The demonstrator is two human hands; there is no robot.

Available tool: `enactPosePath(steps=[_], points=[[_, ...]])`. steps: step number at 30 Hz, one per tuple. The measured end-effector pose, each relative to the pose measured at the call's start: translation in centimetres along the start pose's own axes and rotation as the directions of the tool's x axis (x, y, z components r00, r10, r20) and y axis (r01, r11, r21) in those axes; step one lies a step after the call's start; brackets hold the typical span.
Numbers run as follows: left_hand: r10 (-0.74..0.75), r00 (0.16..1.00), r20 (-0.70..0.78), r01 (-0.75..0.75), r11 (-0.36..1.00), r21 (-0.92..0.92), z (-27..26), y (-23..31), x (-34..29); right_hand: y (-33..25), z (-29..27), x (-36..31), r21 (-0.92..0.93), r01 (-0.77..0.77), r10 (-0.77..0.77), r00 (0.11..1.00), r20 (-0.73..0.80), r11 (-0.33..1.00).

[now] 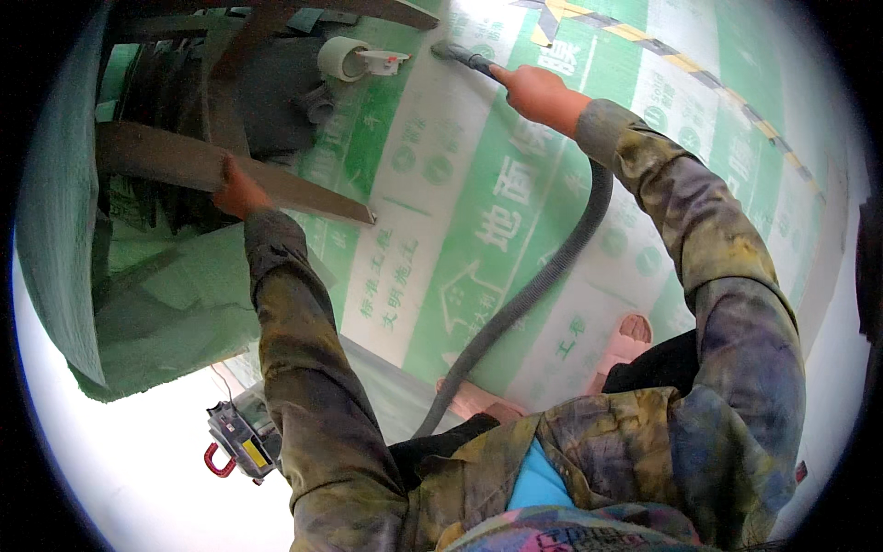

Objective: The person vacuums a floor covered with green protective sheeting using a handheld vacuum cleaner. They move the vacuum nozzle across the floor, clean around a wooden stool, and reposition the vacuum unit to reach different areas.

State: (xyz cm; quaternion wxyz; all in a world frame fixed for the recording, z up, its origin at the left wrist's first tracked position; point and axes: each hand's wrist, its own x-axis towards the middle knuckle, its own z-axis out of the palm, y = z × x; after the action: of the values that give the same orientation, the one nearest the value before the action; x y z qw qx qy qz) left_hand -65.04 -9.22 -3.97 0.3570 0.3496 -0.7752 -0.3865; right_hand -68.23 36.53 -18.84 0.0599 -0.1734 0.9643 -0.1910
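Note:
My right hand (543, 97) is closed round the black handle end of a vacuum hose (561, 262). Its small dark nozzle (449, 51) rests against the floor near the upper middle. From the handle the grey ribbed hose curves down between my legs. My left hand (242, 190) grips a brown beam (303, 190), part of a dark wooden frame at the left, with the thumb over its upper edge. Beyond the beam, close to the nozzle, a wide roll of tape in a dispenser (345, 60) lies on the floor.
Green-and-white protective sheeting (515, 212) covers the floor, with black-and-yellow striped tape (690, 69) across it. Green fabric (175, 322) hangs at the left. A grey machine with a red handle (237, 442) stands lower left. My feet wear pink slippers (628, 340).

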Motion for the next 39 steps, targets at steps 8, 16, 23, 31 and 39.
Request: enactPosePath(steps=[8, 16, 23, 31, 39], points=[[0.178, 0.983, 0.031, -0.178, 0.984, -0.01, -0.4, -0.3, -0.8, -2.6, 3.7, 12.5, 0.017, 0.085, -0.084, 0.993, -0.087, 0.996], [0.153, 0.985, -0.084, -0.155, 0.988, -0.021, 0.1, 1.0, -2.4, -6.8, 5.9, 21.2, 0.066, -0.024, 0.032, 0.991, -0.126, 0.998], [0.216, 0.976, -0.009, -0.216, 0.975, -0.052, -0.1, -0.8, -1.7, -3.5, 4.1, 12.5, 0.07, 0.006, -0.003, 0.999, -0.044, 0.998], [0.221, 0.975, 0.007, -0.22, 0.965, 0.141, -0.1, -2.3, 0.0, -2.2, 0.0, -3.5, -0.013, 0.15, -0.146, 0.975, 0.169, 0.989], [0.07, 0.994, -0.087, -0.066, 0.997, 0.043, -0.1, -1.1, -1.9, -7.7, -3.6, -9.7, -0.056, 0.48, -0.481, 0.877, 0.001, 0.875]])
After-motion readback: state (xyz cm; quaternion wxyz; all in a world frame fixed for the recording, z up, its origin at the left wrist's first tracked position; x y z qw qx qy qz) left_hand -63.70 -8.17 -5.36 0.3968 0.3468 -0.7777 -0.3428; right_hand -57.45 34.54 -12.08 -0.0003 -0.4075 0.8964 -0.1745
